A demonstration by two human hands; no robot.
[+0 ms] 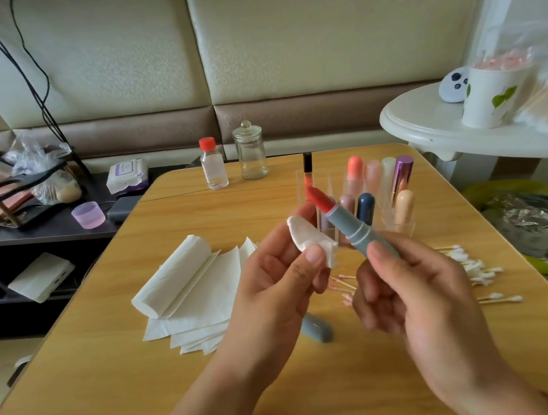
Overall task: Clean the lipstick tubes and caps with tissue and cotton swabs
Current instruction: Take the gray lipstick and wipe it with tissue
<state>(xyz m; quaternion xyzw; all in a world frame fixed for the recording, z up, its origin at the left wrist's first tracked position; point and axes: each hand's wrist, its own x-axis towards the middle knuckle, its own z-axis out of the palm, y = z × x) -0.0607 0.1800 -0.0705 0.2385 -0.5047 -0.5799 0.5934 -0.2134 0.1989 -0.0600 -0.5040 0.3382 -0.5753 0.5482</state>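
A tissue roll (174,274) lies on the wooden counter (78,369) over loose sheets. The left hand (275,283) pinches a folded tissue (307,237). Its grey cap (317,329) lies below. The right hand (410,290) grips a grey lipstick tube (354,228), red bullet extended, hiding part of the clear organizer (402,222). Cotton swabs (473,269) lie scattered rightward.

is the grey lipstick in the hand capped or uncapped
Uncapped: the grey lipstick in the right hand shows its red bullet bare, and a grey cap lies on the table.
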